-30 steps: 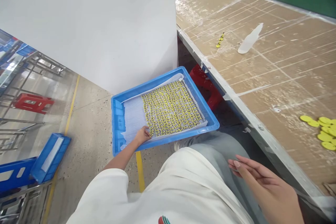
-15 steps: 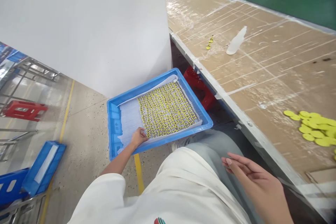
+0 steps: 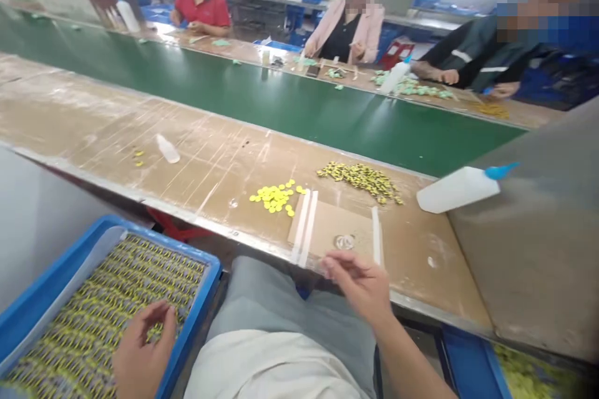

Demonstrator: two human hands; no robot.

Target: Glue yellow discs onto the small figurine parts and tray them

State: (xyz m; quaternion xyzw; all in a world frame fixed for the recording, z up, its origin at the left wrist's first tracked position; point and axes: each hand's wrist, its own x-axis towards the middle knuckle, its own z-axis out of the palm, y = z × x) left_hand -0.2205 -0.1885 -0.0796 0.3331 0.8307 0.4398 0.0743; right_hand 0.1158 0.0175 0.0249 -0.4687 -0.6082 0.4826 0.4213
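My left hand (image 3: 144, 344) hovers over a blue tray (image 3: 213, 274), thumb and fingertips drawn together in a loose ring. Whether a small piece sits at the fingertips cannot be made out. Rows of small yellow-and-black pieces (image 3: 107, 299) cover the white liner in the tray. In front of my lap, my right hand (image 3: 360, 287) is held by the table edge with thumb and fingers pinched; anything between them is hidden. Just beyond it, a small clear ring-shaped item (image 3: 344, 241) lies on a cardboard sheet (image 3: 341, 221) with white tape strips.
Yellow discs (image 3: 274, 197) and a heap of yellow-and-black pieces (image 3: 360, 181) lie on the table. A white blue-tipped bottle (image 3: 458, 190) leans by a metal panel (image 3: 538, 230); a smaller bottle (image 3: 167, 148) lies left. Co-workers sit beyond the green belt (image 3: 281, 109).
The view has swung from the tray up to the table and right. My left hand has come off the tray's liner. My right hand is now near the cardboard sheet.
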